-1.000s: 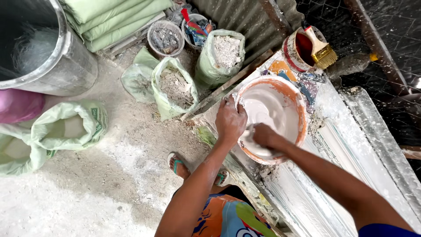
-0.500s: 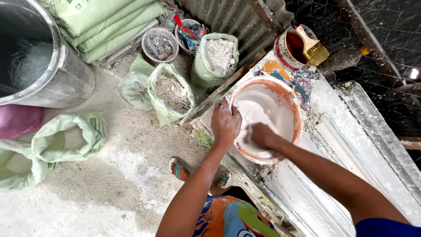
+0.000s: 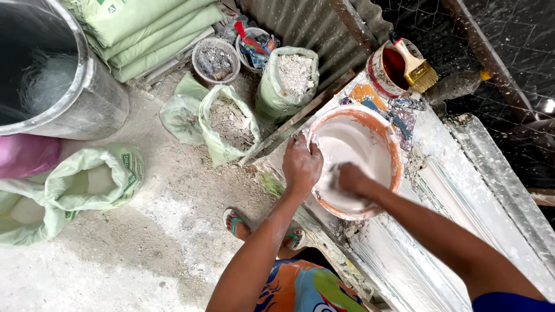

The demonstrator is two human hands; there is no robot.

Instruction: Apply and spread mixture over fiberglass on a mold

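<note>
White plaster coats the orange bowl [image 3: 358, 124] on the workbench [image 3: 462, 173] — left hand [image 3: 300, 164] clamps its rim, right hand [image 3: 350, 178] sits curled inside — wet mix still fills it.

orange bowl [image 3: 395, 151], white inside | pale green sacks [image 3: 222, 144] | red tin [image 3: 386, 75]

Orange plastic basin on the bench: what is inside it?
The orange plastic basin holds white paste. The right hand is in it, covering the paste beneath.
</note>
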